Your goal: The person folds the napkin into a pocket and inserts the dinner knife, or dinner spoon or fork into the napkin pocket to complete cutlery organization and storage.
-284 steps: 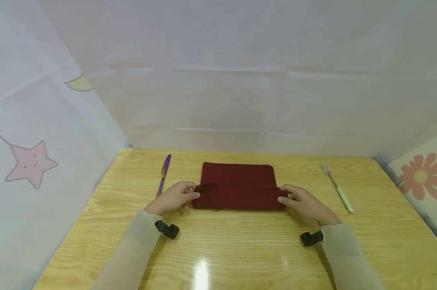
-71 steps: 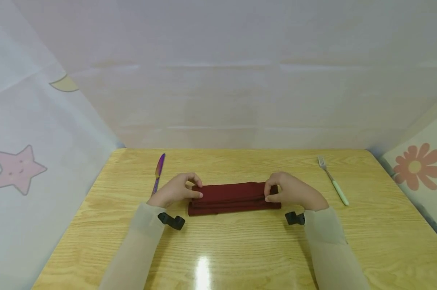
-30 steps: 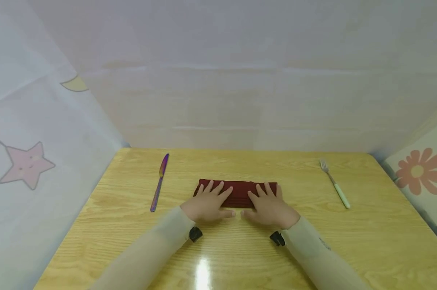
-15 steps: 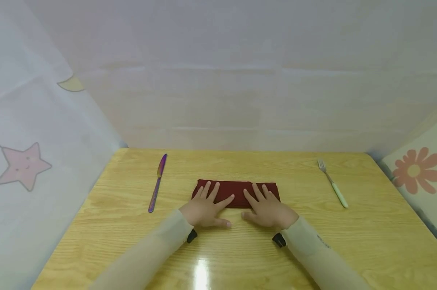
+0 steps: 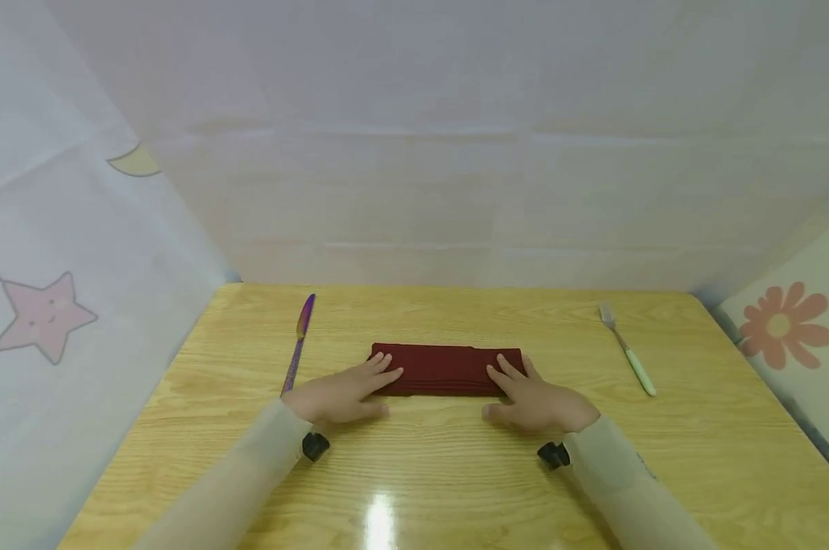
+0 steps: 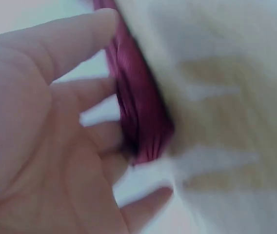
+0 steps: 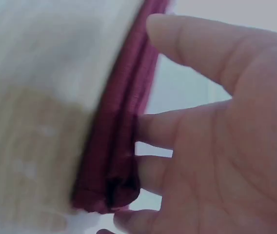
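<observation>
A dark red cloth napkin [image 5: 442, 368], folded into a narrow layered strip, lies across the middle of the table. My left hand [image 5: 341, 391] rests its spread fingers on the strip's left end. At the opposite end lie the fingers of my right hand [image 5: 541, 401], also straight and apart. Both thumbs sit on the near side, off the cloth. In the left wrist view the napkin's end [image 6: 141, 97] shows beyond the fingertips. Stacked folds of the napkin [image 7: 116, 131] appear in the right wrist view, with one rolled edge at the corner.
A purple table knife [image 5: 300, 336] lies left of the napkin, its handle end partly hidden by my left hand. On the right is a fork [image 5: 630, 355] with a pale green handle. Light fabric walls [image 5: 414, 191] enclose the wooden table [image 5: 442, 473] at back and sides.
Earlier my hands gripped the wider napkin by its sides; it is now a narrow strip. They then lay flat near its middle and have since slid outward to the two ends.
</observation>
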`<state>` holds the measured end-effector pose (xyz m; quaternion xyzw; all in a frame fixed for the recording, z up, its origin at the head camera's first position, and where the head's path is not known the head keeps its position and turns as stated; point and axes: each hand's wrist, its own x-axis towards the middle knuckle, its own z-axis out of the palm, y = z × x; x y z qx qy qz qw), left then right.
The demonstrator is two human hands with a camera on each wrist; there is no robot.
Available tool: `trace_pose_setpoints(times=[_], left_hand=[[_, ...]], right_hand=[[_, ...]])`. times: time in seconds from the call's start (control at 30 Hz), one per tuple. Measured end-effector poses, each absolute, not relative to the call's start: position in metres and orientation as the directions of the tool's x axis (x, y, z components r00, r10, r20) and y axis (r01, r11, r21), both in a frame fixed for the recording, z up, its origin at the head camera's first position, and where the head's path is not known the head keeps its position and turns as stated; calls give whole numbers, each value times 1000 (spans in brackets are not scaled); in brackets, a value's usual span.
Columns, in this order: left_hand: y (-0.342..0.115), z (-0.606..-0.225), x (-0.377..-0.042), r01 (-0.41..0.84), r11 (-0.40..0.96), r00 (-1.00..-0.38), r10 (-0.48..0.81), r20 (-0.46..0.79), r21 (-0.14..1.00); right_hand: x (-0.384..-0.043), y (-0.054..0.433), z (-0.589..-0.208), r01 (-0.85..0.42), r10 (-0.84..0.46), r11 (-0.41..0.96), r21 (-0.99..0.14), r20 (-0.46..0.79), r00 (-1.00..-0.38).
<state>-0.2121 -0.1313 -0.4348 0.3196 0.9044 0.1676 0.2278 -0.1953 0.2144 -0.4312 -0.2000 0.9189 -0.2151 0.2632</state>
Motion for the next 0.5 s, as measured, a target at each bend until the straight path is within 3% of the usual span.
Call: trace_pose_setpoints(times=[0.1, 0.2, 0.3, 0.5], left_hand=[[-143, -434, -219, 494, 700, -713, 666, -221, 515], [-147, -433, -223, 537, 679, -733, 669, -121, 500], [-143, -433, -227, 588, 666, -733, 678, -45, 460], [-129, -439, -230, 590, 700, -763, 647, -7, 403]], right_hand=[[-204, 213, -429, -269, -473, 815, -514, -321, -821], [-212, 203, -424, -338, -443, 810, -479, -124, -888], [-214, 188, -417, -361, -403, 794, -490, 22, -915], [-215, 156, -417, -346, -423, 735, -584, 4, -906]])
